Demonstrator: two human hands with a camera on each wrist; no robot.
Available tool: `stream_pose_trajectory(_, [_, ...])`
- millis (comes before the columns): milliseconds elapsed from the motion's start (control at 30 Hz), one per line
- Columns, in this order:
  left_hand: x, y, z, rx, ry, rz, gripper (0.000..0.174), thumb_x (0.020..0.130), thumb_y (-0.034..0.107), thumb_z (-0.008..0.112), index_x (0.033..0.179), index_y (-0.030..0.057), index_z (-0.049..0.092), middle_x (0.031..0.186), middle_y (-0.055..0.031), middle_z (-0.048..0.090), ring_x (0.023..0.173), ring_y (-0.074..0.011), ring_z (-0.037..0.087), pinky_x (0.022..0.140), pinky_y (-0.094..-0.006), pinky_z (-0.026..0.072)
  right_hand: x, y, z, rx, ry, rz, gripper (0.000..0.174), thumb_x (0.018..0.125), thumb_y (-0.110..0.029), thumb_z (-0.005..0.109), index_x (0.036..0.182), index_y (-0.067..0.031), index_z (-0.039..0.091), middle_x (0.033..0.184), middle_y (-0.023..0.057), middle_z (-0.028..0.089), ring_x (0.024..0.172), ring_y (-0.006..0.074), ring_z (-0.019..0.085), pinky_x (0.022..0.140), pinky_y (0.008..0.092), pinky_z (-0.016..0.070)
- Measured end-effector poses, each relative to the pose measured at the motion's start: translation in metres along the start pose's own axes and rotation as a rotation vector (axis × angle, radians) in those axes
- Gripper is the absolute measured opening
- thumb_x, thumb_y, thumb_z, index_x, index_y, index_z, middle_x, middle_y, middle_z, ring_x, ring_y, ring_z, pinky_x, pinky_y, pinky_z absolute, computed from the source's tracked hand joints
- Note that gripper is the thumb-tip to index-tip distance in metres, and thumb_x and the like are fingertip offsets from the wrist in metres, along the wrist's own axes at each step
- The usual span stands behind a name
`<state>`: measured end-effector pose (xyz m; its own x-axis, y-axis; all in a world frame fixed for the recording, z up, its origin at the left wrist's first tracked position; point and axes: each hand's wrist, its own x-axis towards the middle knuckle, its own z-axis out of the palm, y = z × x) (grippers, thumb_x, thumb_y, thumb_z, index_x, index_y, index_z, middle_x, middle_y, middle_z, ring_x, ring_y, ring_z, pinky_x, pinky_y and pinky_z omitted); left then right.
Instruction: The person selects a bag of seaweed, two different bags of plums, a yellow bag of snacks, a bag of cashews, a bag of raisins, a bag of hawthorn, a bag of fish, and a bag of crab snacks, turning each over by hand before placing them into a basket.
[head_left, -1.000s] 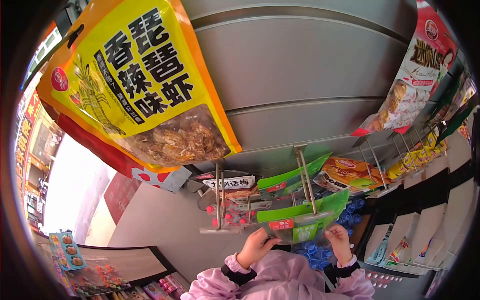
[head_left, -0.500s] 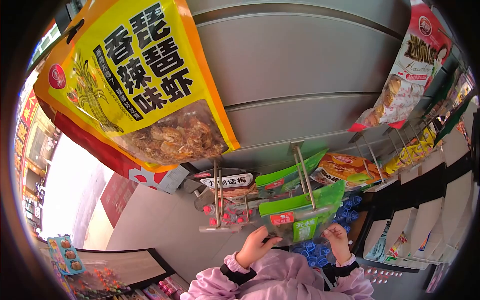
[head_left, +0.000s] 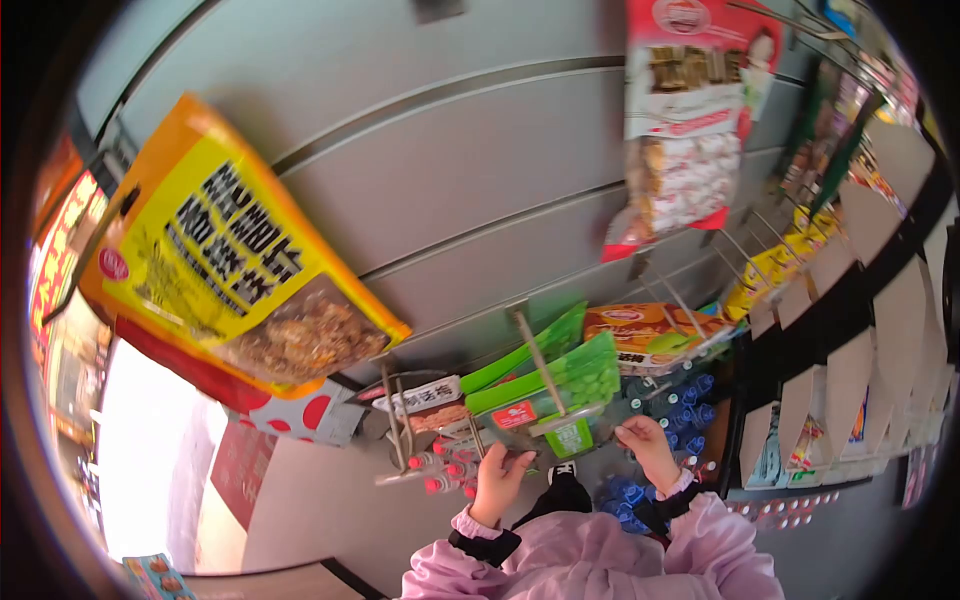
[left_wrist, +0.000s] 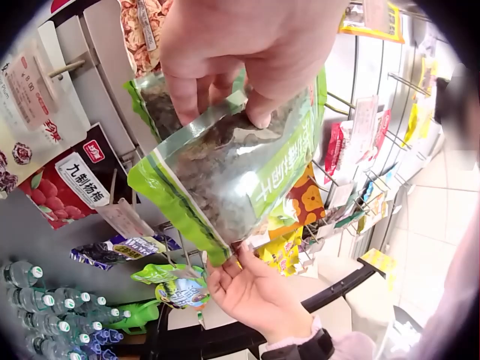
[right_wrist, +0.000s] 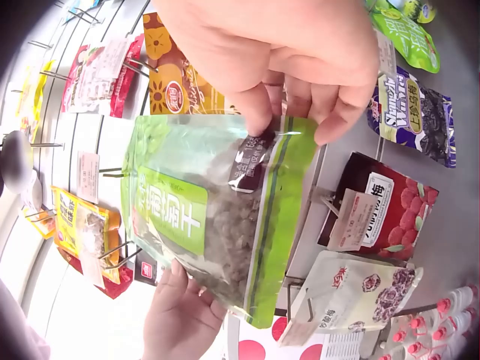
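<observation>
A green-edged clear bag of raisins (head_left: 587,383) hangs on a metal hook, its lower part between the two hands. Near its lower left corner, my left hand (head_left: 503,482) pinches the bag's edge. My right hand (head_left: 652,452) holds the lower right corner. In the left wrist view the left hand (left_wrist: 244,56) has its thumb on the clear front and fingers behind, and the right hand (left_wrist: 259,294) grips the opposite corner. The right wrist view shows dark raisins through the bag (right_wrist: 232,232), with the right thumb on its front.
Another green bag (head_left: 540,345) hangs right behind. A yellow shrimp snack bag (head_left: 240,270) hangs high at left, a red-and-white bag (head_left: 685,150) high at right. An orange bag (head_left: 650,330) and bare hooks stick out nearby. Bottles (head_left: 690,400) stand on the floor below.
The head view has turned, so the shrimp snack bag looks smaller and the red-and-white bag has shifted left. Both hands still hold the raisin bag at its lower edge.
</observation>
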<state>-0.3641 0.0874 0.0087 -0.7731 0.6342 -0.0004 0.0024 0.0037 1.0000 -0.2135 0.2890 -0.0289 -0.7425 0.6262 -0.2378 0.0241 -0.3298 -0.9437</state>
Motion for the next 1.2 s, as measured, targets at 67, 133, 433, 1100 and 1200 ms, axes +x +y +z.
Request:
stream_pose_trajectory(67, [0.005, -0.014, -0.001, -0.09, 0.02, -0.061, 0.016, 0.079, 0.004, 0.061, 0.09, 0.0004, 0.049, 0.08, -0.0027, 0.057, 0.071, -0.007, 0.052, 0.062, -0.0194, 0.0426, 0.006, 0.009, -0.001, 0.001, -0.001, -0.008, 0.01, 0.079, -0.008, 0.061, 0.086, -0.0029, 0.057, 0.074, -0.0002, 0.058, 0.066, 0.0065, 0.053, 0.06, 0.0185, 0.0419])
stream_pose_trajectory(133, [0.01, -0.007, 0.002, -0.052, 0.051, -0.036, 0.015, 0.079, 0.004, 0.061, 0.088, 0.0008, 0.049, 0.079, -0.0013, 0.056, 0.068, -0.0055, 0.05, 0.058, -0.0187, 0.0411, 0.007, 0.009, -0.005, -0.078, -0.019, 0.038, 0.024, 0.079, -0.011, 0.062, 0.1, -0.0012, 0.057, 0.083, 0.0028, 0.06, 0.074, 0.0086, 0.055, 0.066, 0.0201, 0.0428])
stream_pose_trajectory(433, [0.022, -0.02, 0.003, 0.067, 0.104, 0.142, 0.016, 0.08, 0.004, 0.059, 0.094, 0.0007, 0.052, 0.079, -0.0009, 0.056, 0.068, -0.0064, 0.05, 0.061, -0.0205, 0.0416, -0.036, 0.013, -0.029, -0.133, -0.181, 0.013, 0.032, 0.081, -0.012, 0.059, 0.11, -0.0008, 0.053, 0.104, 0.0063, 0.058, 0.092, 0.0125, 0.054, 0.08, 0.0249, 0.043])
stream_pose_trajectory(1100, [-0.041, -0.023, 0.025, 0.26, -0.289, -0.212, 0.034, 0.085, 0.016, 0.05, 0.116, 0.0003, 0.049, 0.098, -0.0153, 0.056, 0.085, -0.0214, 0.051, 0.084, -0.0345, 0.0347, -0.263, 0.046, -0.136, -0.283, 0.331, -0.089, 0.029, 0.083, -0.02, 0.055, 0.103, 0.0002, 0.055, 0.093, 0.0069, 0.06, 0.086, 0.014, 0.055, 0.076, 0.0288, 0.0447])
stream_pose_trajectory(1200, [-0.045, -0.013, 0.06, 0.29, -0.704, -0.236, 0.026, 0.083, 0.009, 0.053, 0.105, -0.0052, 0.05, 0.097, -0.0119, 0.055, 0.091, -0.0191, 0.051, 0.075, -0.0289, 0.0435, -0.307, 0.052, -0.136, -0.249, 0.466, -0.062, 0.029, 0.084, -0.02, 0.054, 0.104, 0.0004, 0.054, 0.095, 0.0063, 0.059, 0.087, 0.0135, 0.054, 0.077, 0.0282, 0.0443])
